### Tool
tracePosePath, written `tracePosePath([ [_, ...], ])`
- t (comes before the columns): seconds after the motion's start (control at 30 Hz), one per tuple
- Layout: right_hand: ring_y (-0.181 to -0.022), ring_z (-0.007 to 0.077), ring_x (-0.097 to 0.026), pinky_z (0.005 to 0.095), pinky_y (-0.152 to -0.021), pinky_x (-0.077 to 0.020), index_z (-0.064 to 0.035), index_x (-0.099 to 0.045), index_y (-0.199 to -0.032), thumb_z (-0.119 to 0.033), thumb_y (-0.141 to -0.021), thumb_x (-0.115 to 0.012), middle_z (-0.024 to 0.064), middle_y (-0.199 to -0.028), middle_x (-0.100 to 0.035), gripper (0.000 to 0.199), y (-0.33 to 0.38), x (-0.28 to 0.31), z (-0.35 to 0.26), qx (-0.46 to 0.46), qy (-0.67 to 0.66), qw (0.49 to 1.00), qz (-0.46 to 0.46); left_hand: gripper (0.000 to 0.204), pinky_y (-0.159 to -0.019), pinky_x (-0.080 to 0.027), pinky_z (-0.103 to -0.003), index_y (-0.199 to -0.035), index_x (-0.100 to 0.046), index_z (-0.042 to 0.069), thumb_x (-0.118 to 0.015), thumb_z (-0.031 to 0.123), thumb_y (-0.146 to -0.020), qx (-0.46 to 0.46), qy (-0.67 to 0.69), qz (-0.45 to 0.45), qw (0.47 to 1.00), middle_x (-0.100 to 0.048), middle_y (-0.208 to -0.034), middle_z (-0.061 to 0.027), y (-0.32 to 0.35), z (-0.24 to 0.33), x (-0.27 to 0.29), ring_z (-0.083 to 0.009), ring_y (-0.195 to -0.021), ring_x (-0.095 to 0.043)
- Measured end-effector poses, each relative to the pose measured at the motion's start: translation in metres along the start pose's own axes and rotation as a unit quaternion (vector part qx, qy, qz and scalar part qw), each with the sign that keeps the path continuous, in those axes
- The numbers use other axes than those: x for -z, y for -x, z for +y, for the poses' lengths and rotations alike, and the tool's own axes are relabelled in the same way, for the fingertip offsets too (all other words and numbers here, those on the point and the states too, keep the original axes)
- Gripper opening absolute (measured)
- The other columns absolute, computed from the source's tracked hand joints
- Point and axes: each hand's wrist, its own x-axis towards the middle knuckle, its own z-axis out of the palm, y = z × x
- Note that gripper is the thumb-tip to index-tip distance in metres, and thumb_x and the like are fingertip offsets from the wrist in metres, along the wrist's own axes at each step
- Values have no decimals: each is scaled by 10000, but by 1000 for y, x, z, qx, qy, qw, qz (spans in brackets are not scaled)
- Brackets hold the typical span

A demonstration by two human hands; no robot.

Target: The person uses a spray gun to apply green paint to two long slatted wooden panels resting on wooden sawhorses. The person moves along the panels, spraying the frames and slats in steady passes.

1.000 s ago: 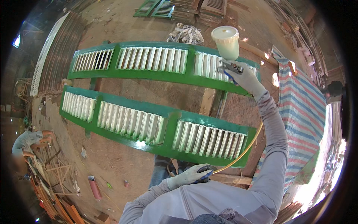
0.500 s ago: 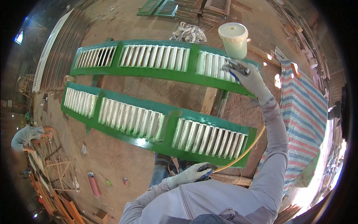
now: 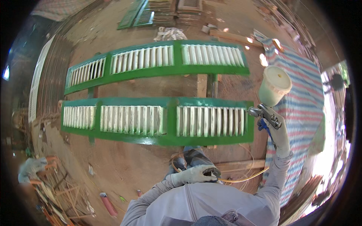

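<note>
My right hand (image 3: 277,130), in a white and blue work glove, grips a metal spray gun (image 3: 266,115) with a pale cup (image 3: 275,86) on top. The gun is at the right end of the nearer louvred shutter panel (image 3: 171,122), its nozzle pointing left toward the frame. The panel's frame is green and its slats are whitish. A second, similar panel (image 3: 177,62) lies beyond it. At my waist, my left gloved hand (image 3: 194,174) is closed around the yellow hose (image 3: 241,181), which runs off to the right.
A striped tarp (image 3: 298,124) spreads along the right. Wooden supports (image 3: 202,86) lie under the panels. Farther back are a crumpled cloth (image 3: 169,34) and stacked shutters (image 3: 162,13). Another person (image 3: 32,169) bends over wood pieces at the left. A red cylinder (image 3: 108,204) lies on the ground.
My right hand has brought the spray gun back from over the far panel to the near panel's right end. My left hand stays at my waist. The view has turned slightly.
</note>
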Motion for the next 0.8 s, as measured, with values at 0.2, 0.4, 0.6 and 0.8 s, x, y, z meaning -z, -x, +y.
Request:
tracePosePath([
  [0.2, -777, 80, -604, 232, -692, -518, 29, -525, -1434, -54, -982, -608, 65, -1099, -704, 467, 157, -8, 3, -46, -17, 987, 154, 375, -997, -485, -299, -1250, -637, -3, -720, 195, -943, 28, 105, -47, 993, -695, -1187, -80, 28, -55, -45, -134, -1124, -613],
  [0.4, -815, 64, -592, 210, -733, -500, 34, -540, -1419, -47, -990, -579, 81, -1213, -707, 439, 286, 4, 3, -81, -24, 957, 279, 287, -984, -486, -279, -1210, -657, -4, -693, 118, -953, 16, 119, -80, 990, -697, -1147, -56, 21, -65, -95, -110, -1078, -620],
  [0.6, -913, 77, -625, 242, -765, -527, 40, -540, -1417, -30, -982, -611, 86, -1212, -706, 446, 371, 45, 41, -62, -26, 911, 407, 266, -906, -500, -252, -1196, -664, 4, -693, 108, -953, 75, 74, -132, 986, -700, -1061, -29, -27, -50, -143, -81, -1012, -623],
  [0.8, -898, 92, -653, 222, -711, -518, 41, -555, -1405, 4, -978, -593, 85, -1198, -709, 430, 431, 141, 107, -112, -25, 897, 427, 254, -913, -502, -270, -1163, -664, -2, -717, 102, -937, 59, -30, -200, 978, -698, -1086, -30, -143, -47, -210, -88, -1032, -616],
])
